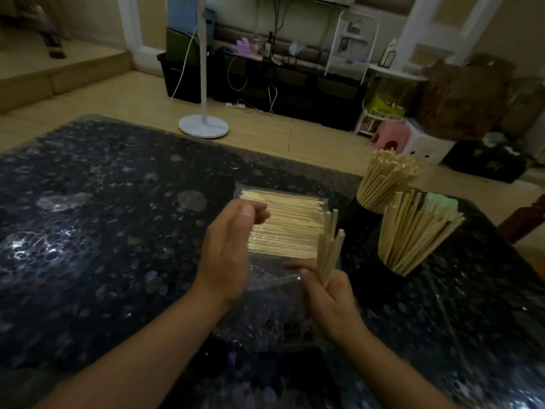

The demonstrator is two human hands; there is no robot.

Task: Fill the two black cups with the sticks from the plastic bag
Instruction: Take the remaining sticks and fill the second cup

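- right hand (pixel 327 299) grips a few thin pale wooden sticks (pixel 331 246) upright.
- left hand (pixel 228 252) is loose, holding nothing, over the clear plastic bag of sticks (pixel 283 225).
- two stick-filled round black cups (pixel 392 268) stand to the right.

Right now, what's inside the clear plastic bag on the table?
The clear plastic bag holds a flat layer of pale wooden sticks lying side by side. The left hand covers their left ends; any lower layers are hidden.
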